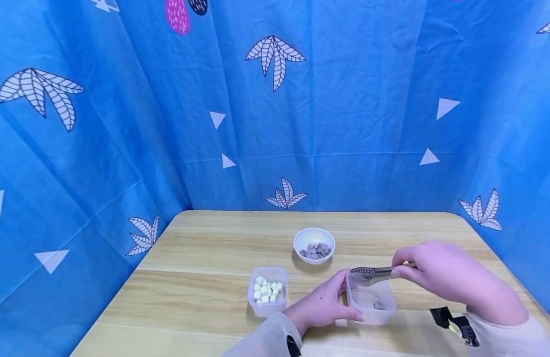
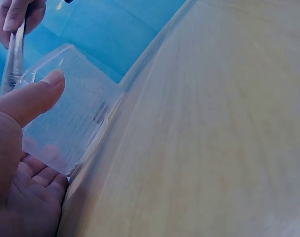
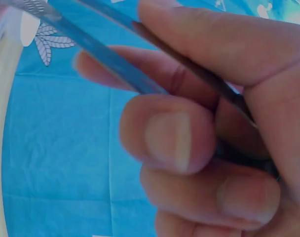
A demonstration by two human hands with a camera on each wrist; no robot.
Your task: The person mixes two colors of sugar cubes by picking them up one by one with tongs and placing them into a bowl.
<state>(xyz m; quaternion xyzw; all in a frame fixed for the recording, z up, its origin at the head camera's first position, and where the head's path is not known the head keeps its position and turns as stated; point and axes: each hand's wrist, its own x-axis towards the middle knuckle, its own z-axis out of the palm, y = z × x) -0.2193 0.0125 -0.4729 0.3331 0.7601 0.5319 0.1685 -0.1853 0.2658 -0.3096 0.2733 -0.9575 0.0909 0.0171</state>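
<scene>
the right hand (image 1: pixel 449 277) is gripping a pair of metal tongs (image 1: pixel 383 272) toward the handle end, thumb on one arm and fingers curling against the other. the arms are standing slightly apart, and nothing is showing between the tips, which are hanging at the far left corner of a clear tub (image 1: pixel 369 317); whether they are touching it, i cannot tell. the tub is sitting right of the table's (image 1: pixel 181 277) middle, toward the near edge, with one brown cube (image 1: pixel 379 305) lying inside. the left hand (image 1: pixel 324 305) is holding its left side between thumb and fingers.

the tongs are probably feeling light, springy and slick, so pinching both arms evenly is looking wise. the tub is likely flexing and sliding easily, its walls suiting a gentle hold. a white bowl (image 1: pixel 314 234) is standing nearer the far edge, and a second tub (image 1: pixel 268 272) toward the left edge.
</scene>
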